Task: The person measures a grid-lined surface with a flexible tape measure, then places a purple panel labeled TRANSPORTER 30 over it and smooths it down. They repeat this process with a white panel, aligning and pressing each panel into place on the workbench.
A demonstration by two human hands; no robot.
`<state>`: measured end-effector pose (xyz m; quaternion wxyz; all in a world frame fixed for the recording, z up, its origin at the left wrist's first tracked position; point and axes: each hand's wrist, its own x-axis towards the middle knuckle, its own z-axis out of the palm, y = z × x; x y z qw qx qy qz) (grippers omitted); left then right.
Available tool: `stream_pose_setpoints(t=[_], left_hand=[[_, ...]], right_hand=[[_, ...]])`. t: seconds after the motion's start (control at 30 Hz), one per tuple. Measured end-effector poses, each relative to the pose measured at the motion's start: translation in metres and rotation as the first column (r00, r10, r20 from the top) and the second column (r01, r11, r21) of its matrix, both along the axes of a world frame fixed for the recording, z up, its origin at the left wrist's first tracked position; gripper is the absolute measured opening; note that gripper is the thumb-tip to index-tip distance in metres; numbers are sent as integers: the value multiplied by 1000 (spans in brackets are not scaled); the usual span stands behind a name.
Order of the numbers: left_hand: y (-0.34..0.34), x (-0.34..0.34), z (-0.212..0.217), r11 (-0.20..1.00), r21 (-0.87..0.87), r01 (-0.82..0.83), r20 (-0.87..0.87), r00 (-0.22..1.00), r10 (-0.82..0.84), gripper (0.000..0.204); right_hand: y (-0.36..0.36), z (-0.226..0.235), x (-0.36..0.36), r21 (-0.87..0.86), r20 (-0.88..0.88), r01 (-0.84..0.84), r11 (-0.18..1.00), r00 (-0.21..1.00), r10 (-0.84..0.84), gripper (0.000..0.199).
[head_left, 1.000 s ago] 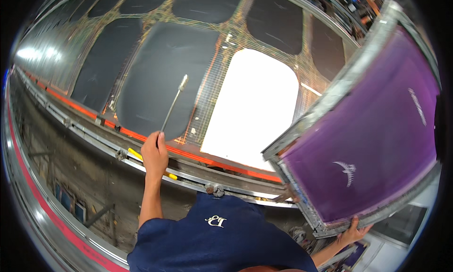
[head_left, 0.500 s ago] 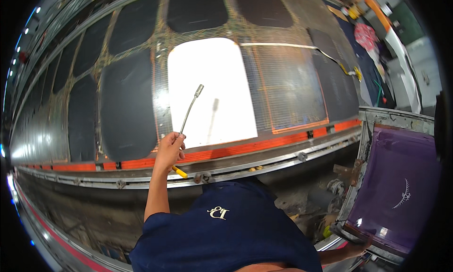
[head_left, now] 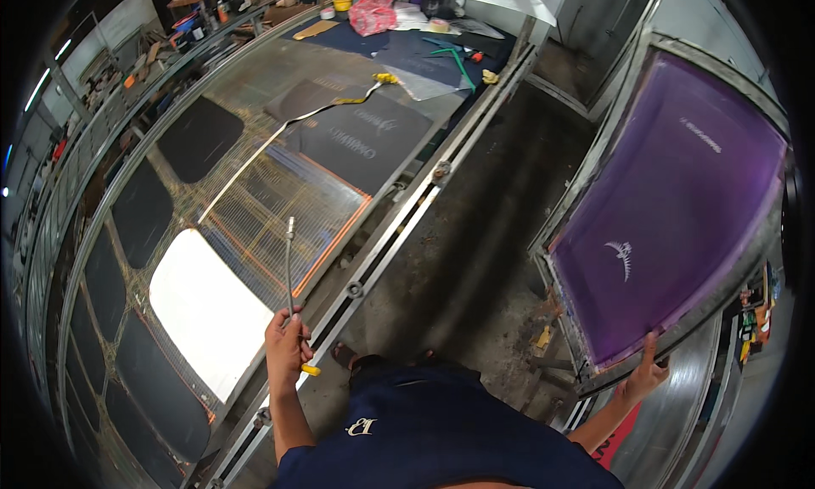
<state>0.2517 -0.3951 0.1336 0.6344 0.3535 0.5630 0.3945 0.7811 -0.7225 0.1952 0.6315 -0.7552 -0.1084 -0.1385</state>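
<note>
My left hand (head_left: 289,345) is closed around a thin tool (head_left: 288,255) with a bent metal shaft, a silver cylindrical tip and a yellow handle end. Its tip points up and away, over the table's near edge. To its left lies a white panel (head_left: 212,311) with rounded far corners. My right hand (head_left: 643,379) grips the lower edge of a screen-printing frame (head_left: 722,80), one finger stretched along it. The frame stands tilted at my right, its purple mesh (head_left: 671,209) bearing a white feather-like mark and small lettering.
Several dark panels (head_left: 201,141) lie on the long table. A tape measure (head_left: 385,79) is stretched out past the white panel. Along the table's near side runs a metal rail (head_left: 356,289). A red plastic bag (head_left: 373,14) and green tool sit at the far end.
My view has swung to the right. The screen-printing frame now appears raised and tilted, with my right hand on its edge. My left hand still holds the tool.
</note>
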Motion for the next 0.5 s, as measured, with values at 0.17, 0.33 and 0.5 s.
stream_pose_setpoints(t=[0.17,0.33,0.5], left_hand=[[17,61,14,998,14,63,-47,997,-62,25],[58,95,42,997,17,81,-148,986,-77,23],[127,153,42,973,175,150,-143,982,-126,22]], right_hand=[[29,14,20,149,-127,29,988,992,-10,51],[65,17,65,200,-120,-260,945,950,287,54],[149,-17,149,299,-131,-429,852,866,482,55]])
